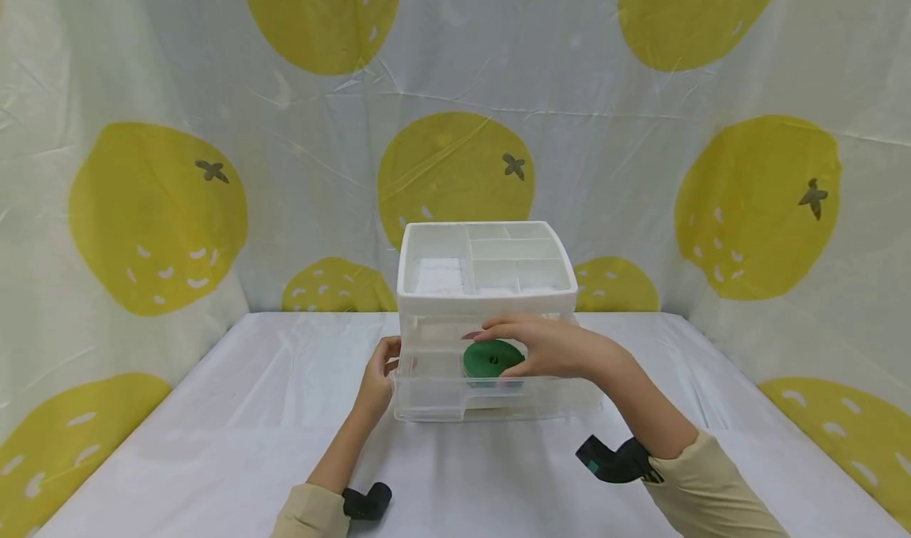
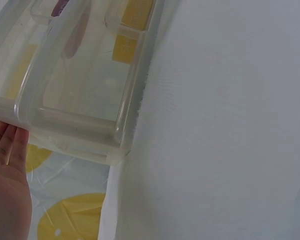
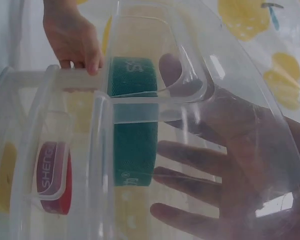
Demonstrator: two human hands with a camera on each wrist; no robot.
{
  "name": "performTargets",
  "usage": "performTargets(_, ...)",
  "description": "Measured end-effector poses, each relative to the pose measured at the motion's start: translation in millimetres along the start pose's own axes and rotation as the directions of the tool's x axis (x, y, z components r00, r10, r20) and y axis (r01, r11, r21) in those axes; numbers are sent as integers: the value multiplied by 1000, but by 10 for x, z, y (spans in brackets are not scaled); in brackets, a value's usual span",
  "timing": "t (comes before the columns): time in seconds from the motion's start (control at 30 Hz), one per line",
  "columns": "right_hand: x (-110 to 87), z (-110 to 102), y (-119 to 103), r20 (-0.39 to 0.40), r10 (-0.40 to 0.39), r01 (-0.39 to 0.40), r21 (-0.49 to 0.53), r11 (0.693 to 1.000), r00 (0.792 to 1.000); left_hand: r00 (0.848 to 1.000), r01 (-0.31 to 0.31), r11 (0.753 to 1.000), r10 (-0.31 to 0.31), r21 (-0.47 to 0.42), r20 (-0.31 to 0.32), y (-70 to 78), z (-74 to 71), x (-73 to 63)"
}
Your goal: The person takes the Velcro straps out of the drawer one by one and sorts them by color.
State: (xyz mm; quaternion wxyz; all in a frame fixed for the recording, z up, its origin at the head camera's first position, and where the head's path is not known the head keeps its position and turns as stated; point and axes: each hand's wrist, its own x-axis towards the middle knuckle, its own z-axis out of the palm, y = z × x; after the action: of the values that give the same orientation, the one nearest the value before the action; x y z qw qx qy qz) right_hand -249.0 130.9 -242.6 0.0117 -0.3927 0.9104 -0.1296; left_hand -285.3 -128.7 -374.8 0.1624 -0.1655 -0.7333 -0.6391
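A drawer box with a white top tray (image 1: pixel 487 304) and clear drawers stands on the table. Its upper drawer (image 1: pixel 429 399) is pulled out toward me. Inside lies a green roll (image 1: pixel 493 351), flat, with a small hole in its middle and pale lettering around its side. My right hand (image 1: pixel 551 350) reaches over the drawer front, thumb and fingers spread, fingertips right at the roll's upper edge. Through the clear drawer, the right wrist view shows these fingers (image 3: pixel 190 185) straight. My left hand (image 1: pixel 377 378) rests its fingertips against the box's left side.
Lower in the box sit a red roll with lettering (image 3: pixel 65 192) and a yellow roll (image 3: pixel 4 180). The tray on top is divided into several compartments. A white cloth (image 1: pixel 213 451) covers the table, and a lemon-print curtain (image 1: pixel 313 166) hangs behind and beside it.
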Motion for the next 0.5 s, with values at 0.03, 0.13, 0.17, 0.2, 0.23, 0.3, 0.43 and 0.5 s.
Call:
performTargets(0.03,8,6,7,8,-3,3,13,1000,1000,1000,-5,1000,5,2,0,-10,1,0)
performTargets(0.13,32,17,19,20,-11,10,42,999,1000,1000,11,1000,-11,-4,-1,-70,0,20)
performTargets(0.17,39,20,23,24,-11,10,47,999,1000,1000,10,1000,-10,-2,0,-110,-3,32)
performTargets(0.2,45,20,23,29,-8,7,57,998,1000,1000,8,1000,-8,-3,-2,-151,-4,46)
performTargets(0.23,52,23,27,31,-13,11,57,998,999,1000,9,1000,-9,-4,-3,-188,-7,57)
performTargets(0.3,62,27,30,37,-1,-1,58,998,999,1000,2,1000,-2,-7,-10,-239,-10,71)
performTargets(0.43,68,32,30,64,29,-32,50,998,998,1000,-24,1000,24,-11,-15,-268,-12,72)
performTargets(0.5,65,37,26,77,50,-55,59,997,996,1000,-25,1000,25,-13,-10,-267,-11,68)
